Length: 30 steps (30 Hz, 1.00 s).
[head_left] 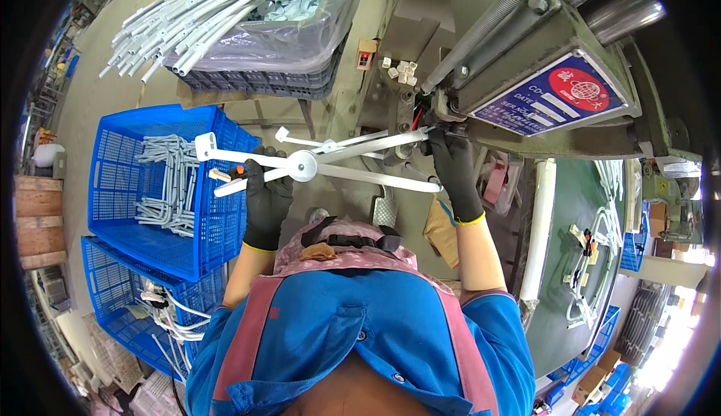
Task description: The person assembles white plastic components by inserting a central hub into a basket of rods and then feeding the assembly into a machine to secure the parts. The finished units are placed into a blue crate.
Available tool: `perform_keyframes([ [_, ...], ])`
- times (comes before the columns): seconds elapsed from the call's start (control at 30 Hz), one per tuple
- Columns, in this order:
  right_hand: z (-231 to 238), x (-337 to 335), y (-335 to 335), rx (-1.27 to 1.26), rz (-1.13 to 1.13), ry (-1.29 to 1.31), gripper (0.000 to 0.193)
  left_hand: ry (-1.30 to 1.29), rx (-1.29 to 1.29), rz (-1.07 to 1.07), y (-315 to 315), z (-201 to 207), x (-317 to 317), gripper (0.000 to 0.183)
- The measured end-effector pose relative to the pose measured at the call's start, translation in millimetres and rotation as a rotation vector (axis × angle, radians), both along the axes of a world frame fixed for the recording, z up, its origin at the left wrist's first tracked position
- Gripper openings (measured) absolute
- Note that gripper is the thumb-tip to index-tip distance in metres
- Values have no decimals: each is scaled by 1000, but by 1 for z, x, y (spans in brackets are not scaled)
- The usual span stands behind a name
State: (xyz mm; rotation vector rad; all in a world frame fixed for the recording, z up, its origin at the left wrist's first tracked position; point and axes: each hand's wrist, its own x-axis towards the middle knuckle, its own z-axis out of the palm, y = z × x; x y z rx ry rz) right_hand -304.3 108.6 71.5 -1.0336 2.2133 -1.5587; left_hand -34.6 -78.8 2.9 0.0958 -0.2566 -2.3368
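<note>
A white metal tube frame (pixel 360 175) with crossing legs and a round disc joint spans the space in front of me. My left hand (pixel 268 200), in a dark glove with a yellow cuff, is closed round the tubes just left of the disc. At the frame's right end, my right hand (pixel 454 168), gloved alike, grips the upper tube close to its tip. That tip lies at the tooling of a riveting-type press (pixel 451 112); the exact contact is hidden by my fingers. An orange-tipped piece (pixel 240 169) shows beside my left fingers, its kind unclear.
Blue baskets (pixel 203 228) at my left hold bent grey tubes (pixel 167 179) and white parts. A lined crate (pixel 330 55) with long white tubes (pixel 203 18) and small pieces stands ahead. White caps (pixel 404 72) lie by the press. A green table (pixel 563 213) is at the right.
</note>
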Motion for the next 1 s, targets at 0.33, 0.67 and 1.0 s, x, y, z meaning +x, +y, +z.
perform_keyframes([
  [0.33,-16,6,2,29,-1,-122,25,-326,-23,72,13,-10,10,36],
  [0.67,-16,7,-2,-102,-7,-395,25,-353,-105,-10,27,14,14,41],
  [1.0,-42,4,1,3,-42,-365,15,-445,-31,-37,24,10,11,53],
])
